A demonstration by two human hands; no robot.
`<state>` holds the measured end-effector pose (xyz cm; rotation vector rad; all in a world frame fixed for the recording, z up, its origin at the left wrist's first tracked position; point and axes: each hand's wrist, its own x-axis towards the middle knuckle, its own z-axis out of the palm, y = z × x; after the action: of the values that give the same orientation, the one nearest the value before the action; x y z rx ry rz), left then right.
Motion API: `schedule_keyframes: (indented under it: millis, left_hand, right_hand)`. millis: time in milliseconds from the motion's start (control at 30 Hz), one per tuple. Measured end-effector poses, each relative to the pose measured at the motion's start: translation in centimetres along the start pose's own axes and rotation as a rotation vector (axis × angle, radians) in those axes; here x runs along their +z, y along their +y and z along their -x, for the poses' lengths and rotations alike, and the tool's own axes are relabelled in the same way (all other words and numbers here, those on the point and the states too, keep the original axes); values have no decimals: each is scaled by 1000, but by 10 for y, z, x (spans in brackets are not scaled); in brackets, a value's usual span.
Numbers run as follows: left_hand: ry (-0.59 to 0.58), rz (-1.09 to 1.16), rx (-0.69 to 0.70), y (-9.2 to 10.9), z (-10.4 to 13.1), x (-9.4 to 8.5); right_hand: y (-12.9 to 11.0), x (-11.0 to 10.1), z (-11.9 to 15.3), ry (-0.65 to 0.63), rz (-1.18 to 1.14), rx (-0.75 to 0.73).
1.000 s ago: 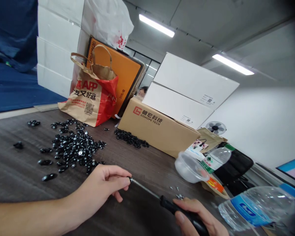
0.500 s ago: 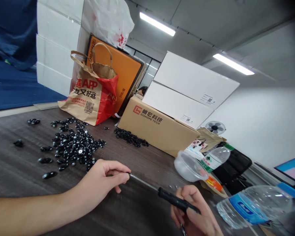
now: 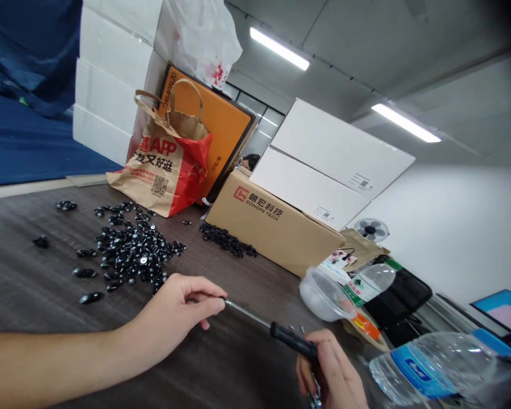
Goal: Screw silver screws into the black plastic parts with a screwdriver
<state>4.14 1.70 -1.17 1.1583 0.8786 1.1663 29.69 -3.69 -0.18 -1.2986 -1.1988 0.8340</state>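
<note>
A screwdriver (image 3: 292, 339) with a black handle and a thin metal shaft slants over the dark table. My right hand (image 3: 333, 366) is wrapped round the handle's rear end, with some small shiny metal pieces showing below its fingers. At the shaft's tip, my left hand (image 3: 191, 309) pinches a small dark piece (image 3: 225, 299), mostly covered by thumb and forefinger. Just beyond my left hand lies a large pile of small black parts (image 3: 132, 250) with silvery centres. A smaller heap of black parts (image 3: 227, 240) lies by the cardboard box.
Behind the piles stand a paper bag (image 3: 153, 165), an orange box (image 3: 225, 128) and a cardboard box (image 3: 272, 221) under white boxes (image 3: 336, 153). At the right are a clear plastic tub (image 3: 323, 295), a green-capped bottle (image 3: 372, 281) and a blue-capped bottle (image 3: 430, 363).
The view has shifted slightly. My right hand has closed further over the handle's rear end, its fingers now covering more of it. My left hand keeps its pinch at the tip.
</note>
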Motion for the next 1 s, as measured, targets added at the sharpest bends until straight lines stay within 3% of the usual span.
schedule_keyframes:
  millis: [167,367,633,767,900,1000]
  left_hand:
    - [-15,-10,27,2,0,0]
    - [-23,-28,65,0,2,-1]
    - [-35,-39,117,1,2,-2]
    - [-42,-64,138,1,4,-2]
    - [-47,-80,161,1,4,-2]
    - [-49,-74,167,2,4,-2]
  right_hand:
    - [6,-4,-4,-39,-60,-42]
    - [0,1,0,105,57,-3]
    - [4,1,-1,-15,-88,-24]
    - [4,-2,-1,-21,6,1]
    - [2,-1,-1,-36,-112,-37]
    - [0,-3,0,-2,-54,-35]
